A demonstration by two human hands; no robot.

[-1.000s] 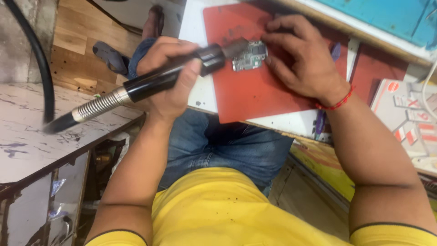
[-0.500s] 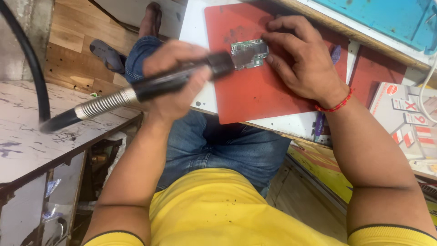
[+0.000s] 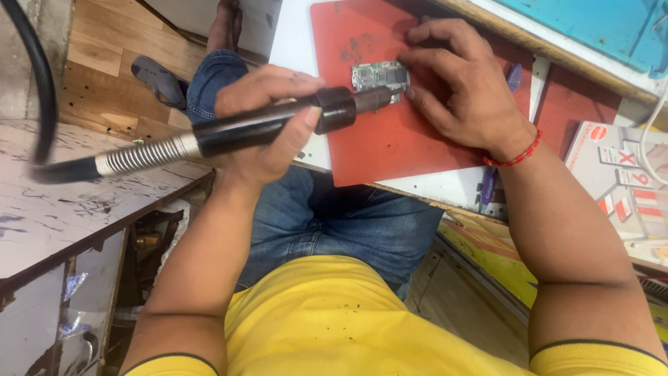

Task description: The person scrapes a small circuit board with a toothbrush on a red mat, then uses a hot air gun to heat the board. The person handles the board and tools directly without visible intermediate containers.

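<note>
A: Nearest to us, what does the left hand (image 3: 261, 122) carry?

B: One black handpiece (image 3: 278, 122) of a rotary tool, lying across the palm. The fingers are curled round the barrel and the thumb is pressed along its lower side, a grip that seems meant to steady the tip. One coiled metal sleeve (image 3: 142, 153) joins its rear end to one black hose (image 3: 42, 76), which arcs away over the pale marbled side surface (image 3: 49, 209) at the left.

A: And where does the tip rest?

B: On, or just over, the one small circuit board (image 3: 379, 75); contact cannot be told. The board lies on the one red mat (image 3: 390, 139), nearer the mat's far edge than its near edge.

A: The right hand (image 3: 459, 90)?

B: Laid flat on the mat at the board's right side. Its fingers are spread, the tips pressed down at the board's right edge and far corner, apparently to keep it from sliding under the tool. One red thread band (image 3: 513, 159) circles the wrist.

A: What bears the mat?

B: The white counter (image 3: 296, 49); the mat's near edge lies just inside the counter's near edge, above the person's denim-clad knees.

A: Farther off?

B: At the right, past the counter's edge, one printed carton (image 3: 619, 181) in red and white. Beyond the far edge, one blue panel (image 3: 591, 28). On the wooden floor (image 3: 90, 76) at far left, one dark sandal (image 3: 156, 78).
</note>
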